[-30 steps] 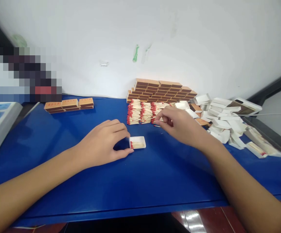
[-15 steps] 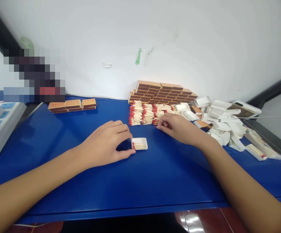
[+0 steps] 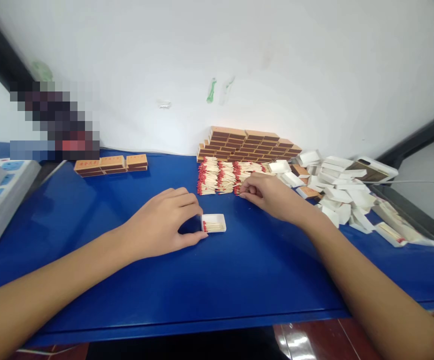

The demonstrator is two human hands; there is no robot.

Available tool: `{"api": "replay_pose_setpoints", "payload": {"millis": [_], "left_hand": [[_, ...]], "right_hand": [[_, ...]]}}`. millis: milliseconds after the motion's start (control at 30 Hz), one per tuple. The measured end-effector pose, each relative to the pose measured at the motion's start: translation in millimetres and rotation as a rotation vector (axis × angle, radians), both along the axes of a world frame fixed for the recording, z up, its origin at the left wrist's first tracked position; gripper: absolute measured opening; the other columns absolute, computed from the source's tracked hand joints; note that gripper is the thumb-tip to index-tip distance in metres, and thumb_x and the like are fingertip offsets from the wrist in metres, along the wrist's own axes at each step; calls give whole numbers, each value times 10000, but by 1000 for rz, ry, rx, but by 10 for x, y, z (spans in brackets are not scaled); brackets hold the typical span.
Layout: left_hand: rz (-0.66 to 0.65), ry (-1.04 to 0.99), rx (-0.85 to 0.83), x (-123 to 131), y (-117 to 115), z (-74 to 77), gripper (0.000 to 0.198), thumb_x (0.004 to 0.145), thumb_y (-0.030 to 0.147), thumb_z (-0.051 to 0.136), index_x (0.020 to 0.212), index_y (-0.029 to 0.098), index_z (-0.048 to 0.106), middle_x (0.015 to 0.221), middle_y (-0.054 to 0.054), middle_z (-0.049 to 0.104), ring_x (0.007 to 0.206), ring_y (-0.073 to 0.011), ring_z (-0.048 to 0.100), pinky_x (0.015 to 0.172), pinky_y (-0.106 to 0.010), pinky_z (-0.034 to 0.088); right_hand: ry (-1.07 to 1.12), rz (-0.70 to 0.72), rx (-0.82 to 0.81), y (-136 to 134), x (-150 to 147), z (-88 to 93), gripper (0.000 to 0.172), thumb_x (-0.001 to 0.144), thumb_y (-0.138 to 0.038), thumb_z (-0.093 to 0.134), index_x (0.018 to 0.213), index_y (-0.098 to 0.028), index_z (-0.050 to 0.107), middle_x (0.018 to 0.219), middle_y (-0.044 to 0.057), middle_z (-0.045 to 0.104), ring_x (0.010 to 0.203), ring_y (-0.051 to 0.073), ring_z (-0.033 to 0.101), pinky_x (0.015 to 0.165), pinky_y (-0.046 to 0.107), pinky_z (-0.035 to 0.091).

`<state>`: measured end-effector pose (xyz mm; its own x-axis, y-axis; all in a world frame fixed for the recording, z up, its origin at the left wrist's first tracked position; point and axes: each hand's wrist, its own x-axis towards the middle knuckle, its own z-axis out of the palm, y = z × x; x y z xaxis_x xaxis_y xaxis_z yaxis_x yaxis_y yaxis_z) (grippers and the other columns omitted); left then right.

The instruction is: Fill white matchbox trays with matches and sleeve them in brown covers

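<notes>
My left hand [image 3: 166,220] grips the left end of a small white matchbox tray [image 3: 220,220] between thumb and fingers. Red-headed matches [image 3: 212,226] lie in the tray along its near side, heads toward the hand. Behind it on the blue table are several rows of loose matches [image 3: 207,176]. My right hand [image 3: 267,192] has its fingertips pinched together at the near edge of the rightmost row. Whatever lies between those fingertips is hidden.
Closed matchboxes [image 3: 239,143] are stacked against the wall; more boxes [image 3: 112,163] stand at left. White trays [image 3: 337,185] are heaped at right, beside a phone [image 3: 372,169] and a dark-rimmed container [image 3: 415,212]. A power strip [image 3: 10,200] sits at far left.
The view has shifted slightly. A red match tip seen by my right fingertips earlier no longer shows clearly. My left hand keeps its hold on the tray.
</notes>
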<state>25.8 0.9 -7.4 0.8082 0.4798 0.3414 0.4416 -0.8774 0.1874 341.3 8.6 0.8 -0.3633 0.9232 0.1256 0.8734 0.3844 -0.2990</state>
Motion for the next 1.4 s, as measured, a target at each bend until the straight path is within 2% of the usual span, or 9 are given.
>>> {"api": "replay_pose_setpoints", "payload": {"millis": [300,600,800,900,1033,1133,1233,1400], "left_hand": [[-4,5,5,-19,-6,-23,287,996,440,718,1086,170,754,1073,-74,749,1025,-252,673,931,-414,530],[5,9,12,0,7,-21,280,995,447,720,1067,178,750,1050,-70,744,1009,-252,671,916,-404,521],[5,-3,32,6,12,-26,290,988,445,726,1069,169,751,1025,-59,739,982,-244,669,902,-415,522],[9,-1,28,18,14,-27,292,993,452,714,1025,164,747,1013,-60,736,972,-240,664,899,-416,525],[15,2,18,25,14,-27,282,994,444,710,964,164,730,1007,-59,731,970,-236,658,898,-408,523],[14,1,22,18,15,-28,279,991,443,718,984,165,734,1011,-57,734,972,-237,662,897,-407,521],[14,2,29,9,12,-32,283,994,447,719,1048,171,744,1025,-58,740,976,-239,666,888,-403,521],[18,10,21,6,4,-30,294,995,457,719,1071,175,750,1049,-63,745,1006,-246,669,910,-405,518]], "right_hand": [[-35,5,-26,0,-4,-15,158,1011,-222,589,869,-191,650,854,66,644,721,195,546,674,321,399],[91,105,-35,-173,-199,47,158,1050,-274,598,925,-209,670,850,30,628,722,173,547,662,311,399],[155,166,-30,-366,-464,82,110,1057,-251,613,968,-217,668,890,23,635,772,172,578,684,304,426],[130,196,-30,-469,-635,59,98,1059,-186,589,980,-203,645,972,44,663,799,172,607,692,306,436],[126,190,-38,-519,-739,1,71,1058,-192,601,1002,-195,644,1004,52,675,803,174,629,700,311,452],[157,196,-6,-461,-668,-26,49,1033,-180,623,993,-200,643,944,35,662,795,171,617,703,305,451],[129,147,96,-327,-490,-54,53,1018,-173,620,990,-200,656,915,38,650,791,180,597,696,309,434],[94,89,175,-98,-214,-164,124,1014,-182,608,1095,-191,701,934,59,650,784,193,595,687,321,434]]}}
